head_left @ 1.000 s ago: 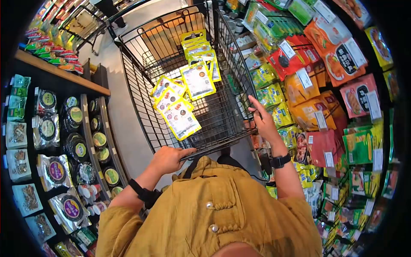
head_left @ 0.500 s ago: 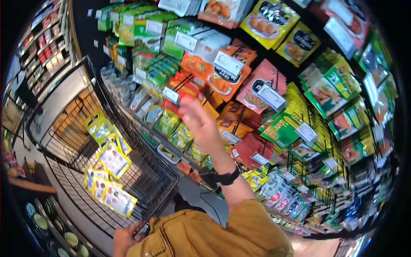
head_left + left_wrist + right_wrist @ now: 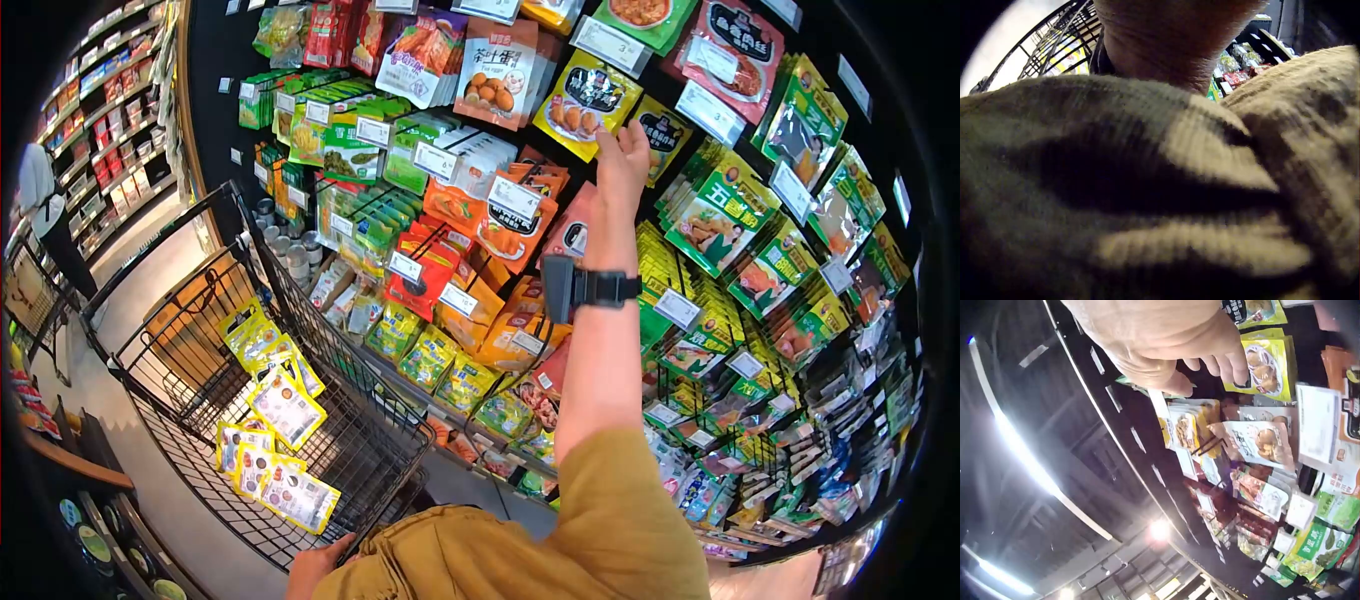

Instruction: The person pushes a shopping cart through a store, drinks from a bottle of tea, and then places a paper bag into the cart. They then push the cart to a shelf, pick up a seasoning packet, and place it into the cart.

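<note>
My right hand (image 3: 625,165) is raised to the hanging rack, its fingertips right at the edge of a yellow food packet (image 3: 585,105) with brown round pieces pictured on it. In the right wrist view the fingers are bent loosely beside that yellow packet (image 3: 1266,369), with no item in the palm. Low in the head view, my left hand (image 3: 315,568) holds the handle of a black wire shopping cart (image 3: 360,410); the shirt hides part of this hand. Several yellow-edged packets (image 3: 287,410) lie in the cart. Mostly shirt cloth (image 3: 1116,162) fills the left wrist view.
Hanging packets crowd the rack, among them a brown tea egg packet (image 3: 495,75) and green spice packets (image 3: 722,205). White price tags (image 3: 710,113) stick out in front. A person (image 3: 45,205) stands at far left near another cart (image 3: 35,295).
The view has turned right toward the rack. My right hand has left the cart and risen to the yellow packet. My left hand stays at the cart handle.
</note>
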`<state>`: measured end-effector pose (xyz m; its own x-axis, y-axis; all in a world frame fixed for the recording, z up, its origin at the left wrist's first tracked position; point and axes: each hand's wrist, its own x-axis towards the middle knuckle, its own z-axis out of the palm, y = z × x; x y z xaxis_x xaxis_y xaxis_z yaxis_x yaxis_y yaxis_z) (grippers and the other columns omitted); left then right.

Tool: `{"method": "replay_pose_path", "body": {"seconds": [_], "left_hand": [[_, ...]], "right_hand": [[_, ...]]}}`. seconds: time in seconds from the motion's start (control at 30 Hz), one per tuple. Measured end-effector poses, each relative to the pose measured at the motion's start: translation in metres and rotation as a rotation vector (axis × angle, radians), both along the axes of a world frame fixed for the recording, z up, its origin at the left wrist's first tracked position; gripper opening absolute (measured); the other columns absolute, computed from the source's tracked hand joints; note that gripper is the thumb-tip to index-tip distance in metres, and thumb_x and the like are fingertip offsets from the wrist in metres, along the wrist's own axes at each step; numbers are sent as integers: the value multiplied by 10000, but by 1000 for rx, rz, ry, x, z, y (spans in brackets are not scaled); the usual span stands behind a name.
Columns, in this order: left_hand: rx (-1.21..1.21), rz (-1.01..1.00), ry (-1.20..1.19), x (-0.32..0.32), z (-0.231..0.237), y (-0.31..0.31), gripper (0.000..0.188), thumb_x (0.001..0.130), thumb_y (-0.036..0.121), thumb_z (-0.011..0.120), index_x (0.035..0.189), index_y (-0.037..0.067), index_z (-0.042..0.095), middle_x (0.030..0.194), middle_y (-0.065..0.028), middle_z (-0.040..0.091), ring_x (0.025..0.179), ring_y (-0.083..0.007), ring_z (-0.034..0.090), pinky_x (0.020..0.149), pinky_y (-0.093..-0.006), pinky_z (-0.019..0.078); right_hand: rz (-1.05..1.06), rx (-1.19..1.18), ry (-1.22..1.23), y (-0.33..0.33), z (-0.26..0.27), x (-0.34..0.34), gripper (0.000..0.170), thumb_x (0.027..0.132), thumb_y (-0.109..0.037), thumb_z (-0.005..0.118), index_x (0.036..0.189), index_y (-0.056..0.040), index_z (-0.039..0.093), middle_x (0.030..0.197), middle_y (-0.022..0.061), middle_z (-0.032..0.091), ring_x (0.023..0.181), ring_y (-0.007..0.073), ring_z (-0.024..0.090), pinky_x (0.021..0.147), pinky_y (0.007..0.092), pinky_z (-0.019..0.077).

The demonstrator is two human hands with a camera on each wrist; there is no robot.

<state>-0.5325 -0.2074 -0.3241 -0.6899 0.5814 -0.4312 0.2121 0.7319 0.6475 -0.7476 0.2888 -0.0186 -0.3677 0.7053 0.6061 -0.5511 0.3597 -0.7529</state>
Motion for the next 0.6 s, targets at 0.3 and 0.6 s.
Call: {"method": "replay_pose_path", "body": {"seconds": [0.3, 0.6], "left_hand": [[-117, 36, -65, 1, 13, 6, 560, 773, 424, 641, 1311, 301, 548, 728, -142, 657, 625, -301, 640, 590, -373, 507], [-199, -14, -8, 0, 7, 9, 539, 785, 403, 618, 1315, 378, 524, 831, -108, 689, 667, -287, 653, 640, -352, 535]], "right_hand": [[-424, 76, -294, 90, -8, -60, 571, 702, -137, 785, 1184, 66, 557, 1071, 182, 648, 995, 257, 627, 883, 329, 464], [-323, -14, -432, 114, -11, -63, 583, 699, -197, 783, 1200, 6, 566, 1098, 157, 602, 968, 258, 606, 708, 424, 508]]}}
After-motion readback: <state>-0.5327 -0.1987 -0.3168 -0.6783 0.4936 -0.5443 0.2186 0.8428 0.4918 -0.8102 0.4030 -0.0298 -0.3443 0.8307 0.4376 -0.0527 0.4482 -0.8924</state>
